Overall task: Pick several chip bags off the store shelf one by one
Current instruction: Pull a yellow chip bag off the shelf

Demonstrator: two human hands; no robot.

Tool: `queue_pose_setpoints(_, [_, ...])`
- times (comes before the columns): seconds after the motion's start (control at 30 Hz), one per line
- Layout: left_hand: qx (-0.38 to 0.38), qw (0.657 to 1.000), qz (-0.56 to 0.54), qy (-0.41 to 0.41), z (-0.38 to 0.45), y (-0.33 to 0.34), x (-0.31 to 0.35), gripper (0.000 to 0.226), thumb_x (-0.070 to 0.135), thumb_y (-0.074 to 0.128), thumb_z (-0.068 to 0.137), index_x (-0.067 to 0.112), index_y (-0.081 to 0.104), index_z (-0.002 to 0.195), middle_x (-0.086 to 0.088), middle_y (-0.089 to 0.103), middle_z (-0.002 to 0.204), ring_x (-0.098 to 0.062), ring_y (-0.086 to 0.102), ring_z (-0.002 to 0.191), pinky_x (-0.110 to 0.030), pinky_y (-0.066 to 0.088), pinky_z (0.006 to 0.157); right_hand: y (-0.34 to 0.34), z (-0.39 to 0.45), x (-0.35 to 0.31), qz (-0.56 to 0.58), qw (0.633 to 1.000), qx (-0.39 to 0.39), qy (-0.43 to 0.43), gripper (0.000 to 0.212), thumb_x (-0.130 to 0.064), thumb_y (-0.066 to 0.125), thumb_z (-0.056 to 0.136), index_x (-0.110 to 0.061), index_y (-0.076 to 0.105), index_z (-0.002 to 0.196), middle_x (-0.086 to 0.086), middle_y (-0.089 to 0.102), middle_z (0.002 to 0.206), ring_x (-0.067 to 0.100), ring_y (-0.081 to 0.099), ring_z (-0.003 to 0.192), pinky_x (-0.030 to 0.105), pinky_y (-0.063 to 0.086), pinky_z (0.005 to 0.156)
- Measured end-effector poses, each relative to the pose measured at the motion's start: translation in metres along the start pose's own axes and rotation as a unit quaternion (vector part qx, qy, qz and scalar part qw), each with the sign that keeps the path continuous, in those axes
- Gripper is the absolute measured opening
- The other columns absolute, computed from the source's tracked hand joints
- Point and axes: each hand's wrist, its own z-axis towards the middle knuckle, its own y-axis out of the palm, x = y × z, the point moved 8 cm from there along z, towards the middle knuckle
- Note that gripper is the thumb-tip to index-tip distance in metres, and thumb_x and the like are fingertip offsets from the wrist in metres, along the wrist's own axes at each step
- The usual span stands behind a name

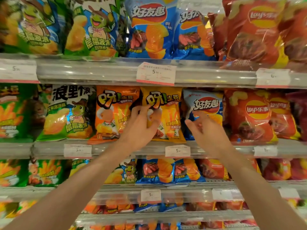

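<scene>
While the left hand clasps the yellow bag at its left edge, fingers curled over the front and thumb low on the pack, the right hand hangs open just beside it, fingers loosely bent, in front of the blue bag and holding nothing. The yellow bag stands upright on the middle shelf, long axis vertical, face outward, with bold black-and-white lettering at the top and pictures of fries below. Its left edge overlaps the orange bag; its right edge meets the blue bag, so it is hemmed in on both sides. Little room shows above, under the upper shelf; the front, toward the person, is open. A price tag sits on the shelf rail just below. Red bags fill the row farther right, green ones farther left.
</scene>
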Motion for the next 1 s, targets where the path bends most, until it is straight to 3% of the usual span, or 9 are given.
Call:
queue_pose_setpoints(0.07, [-0.020, 1.000, 0.006, -0.011, 0.011, 0.011, 0.000, 0.061, 0.048, 0.045, 0.103, 0.026, 0.026, 0.157, -0.008, 0.024, 0.158, -0.030, 0.059, 0.122, -0.041, 0.047, 0.106, 0.008, 0.017, -0.010, -0.002, 1.000, -0.018, -0.024, 0.059, -0.058, 0.042, 0.098, -0.013, 0.055, 0.134, -0.002, 0.072, 0.109, 0.022, 0.068, 0.089, 0.034, 0.049, 0.069])
queue_pose_setpoints(0.17, [-0.016, 1.000, 0.004, -0.027, 0.019, 0.023, -0.004, 0.059, 0.041, 0.047, 0.104, 0.031, 0.022, 0.157, -0.008, 0.012, 0.165, -0.039, 0.054, 0.129, -0.052, 0.046, 0.107, 0.026, 0.028, -0.015, -0.015, 0.998, -0.062, -0.031, 0.063, -0.055, 0.043, 0.100, -0.015, 0.039, 0.148, 0.006, 0.070, 0.123, 0.028, 0.068, 0.102, 0.036, 0.050, 0.078])
queue_pose_setpoints(0.27, [-0.011, 0.998, -0.006, -0.058, 0.021, 0.030, -0.012, 0.065, 0.043, 0.048, 0.103, 0.036, 0.015, 0.159, -0.011, 0.005, 0.169, -0.042, 0.048, 0.137, -0.052, 0.043, 0.110, 0.040, 0.028, -0.013, -0.019, 0.995, -0.096, -0.008, 0.066, -0.055, 0.039, 0.102, -0.018, 0.029, 0.155, 0.003, 0.074, 0.111, 0.028, 0.067, 0.105, 0.036, 0.044, 0.078])
queue_pose_setpoints(0.37, [-0.014, 0.997, -0.007, -0.076, 0.024, 0.033, -0.016, 0.070, 0.046, 0.048, 0.102, 0.036, 0.010, 0.160, -0.014, 0.015, 0.168, -0.042, 0.051, 0.134, -0.054, 0.044, 0.108, 0.048, 0.027, -0.011, 0.048, 0.992, -0.116, 0.008, 0.065, -0.050, 0.041, 0.103, -0.015, 0.029, 0.156, -0.001, 0.075, 0.100, 0.023, 0.067, 0.100, 0.037, 0.049, 0.083])
queue_pose_setpoints(0.5, [-0.007, 0.995, -0.046, -0.083, 0.028, 0.029, -0.013, 0.069, 0.047, 0.053, 0.100, 0.039, 0.018, 0.159, -0.010, 0.035, 0.154, -0.033, 0.059, 0.122, -0.042, 0.047, 0.103, 0.049, 0.029, -0.009, 0.126, 0.985, -0.120, 0.024, 0.062, -0.042, 0.048, 0.103, -0.012, 0.032, 0.154, -0.004, 0.065, 0.099, 0.021, 0.065, 0.102, 0.037, 0.051, 0.089])
queue_pose_setpoints(0.6, [0.019, 0.994, -0.078, -0.069, 0.027, 0.022, -0.006, 0.065, 0.049, 0.058, 0.098, 0.042, 0.029, 0.156, -0.007, 0.037, 0.147, -0.022, 0.057, 0.108, -0.028, 0.043, 0.094, 0.044, 0.030, -0.002, 0.169, 0.980, -0.097, 0.047, 0.059, -0.041, 0.053, 0.101, -0.012, 0.038, 0.151, -0.006, 0.063, 0.096, 0.016, 0.065, 0.088, 0.032, 0.051, 0.077])
queue_pose_setpoints(0.73, [0.047, 0.992, -0.106, -0.055, 0.029, 0.012, 0.004, 0.066, 0.054, 0.062, 0.095, 0.039, 0.037, 0.154, -0.007, 0.037, 0.148, -0.025, 0.053, 0.126, -0.023, 0.038, 0.098, 0.033, 0.032, 0.002, 0.251, 0.960, -0.093, 0.076, 0.055, -0.042, 0.055, 0.100, -0.016, 0.045, 0.147, -0.002, 0.068, 0.105, 0.010, 0.063, 0.082, 0.024, 0.046, 0.067])
queue_pose_setpoints(0.87, [0.060, 0.989, -0.132, -0.035, 0.021, 0.006, 0.013, 0.064, 0.053, 0.065, 0.093, 0.039, 0.042, 0.152, -0.002, 0.038, 0.146, -0.018, 0.047, 0.133, -0.020, 0.031, 0.101, 0.019, 0.024, 0.001, 0.301, 0.947, -0.082, 0.075, 0.046, -0.051, 0.052, 0.098, -0.019, 0.058, 0.132, -0.003, 0.072, 0.108, 0.016, 0.067, 0.088, 0.032, 0.051, 0.076])
queue_pose_setpoints(1.0, [0.067, 0.981, -0.181, -0.032, 0.000, 0.006, 0.016, 0.065, 0.051, 0.066, 0.093, 0.038, 0.042, 0.152, 0.005, 0.036, 0.145, -0.008, 0.042, 0.130, -0.018, 0.029, 0.102, 0.015, 0.010, 0.001, 0.315, 0.942, -0.087, 0.076, 0.051, -0.060, 0.052, 0.093, -0.023, 0.059, 0.127, -0.012, 0.070, 0.093, 0.007, 0.064, 0.079, 0.030, 0.049, 0.073])
